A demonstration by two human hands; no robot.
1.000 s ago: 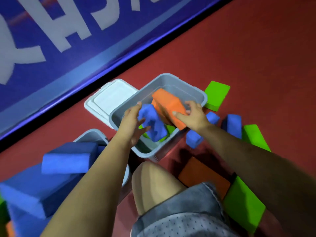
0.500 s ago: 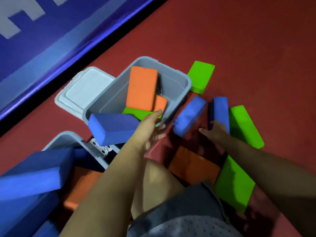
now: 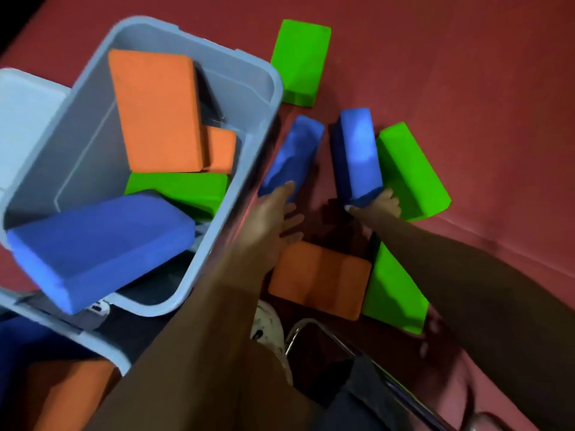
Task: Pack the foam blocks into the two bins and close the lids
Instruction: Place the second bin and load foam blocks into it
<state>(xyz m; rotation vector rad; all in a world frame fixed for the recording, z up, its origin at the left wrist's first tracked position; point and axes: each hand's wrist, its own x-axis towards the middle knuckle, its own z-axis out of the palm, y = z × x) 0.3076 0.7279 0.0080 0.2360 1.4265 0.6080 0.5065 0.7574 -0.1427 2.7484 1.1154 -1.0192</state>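
— Inspector: What are the hands doing?

— Observer: The right hand [image 3: 381, 203] is grasping the near end of a blue block [image 3: 357, 155] on the red floor [image 3: 466, 73], thumb and fingers curling around it. The left hand [image 3: 275, 213] is reaching with straight, released fingers, its tip touching a second blue block [image 3: 294, 154] at about 12 o'clock from it.

— Inspector: And the bin?

— Observer: The grey bin [image 3: 264, 88] is sitting at 9 o'clock from the hands, lid off, holding orange, green and blue blocks. Its lid [image 3: 28, 119] is lying at the bin's 9 o'clock. More green and orange blocks are lying loose on the floor around the hands.
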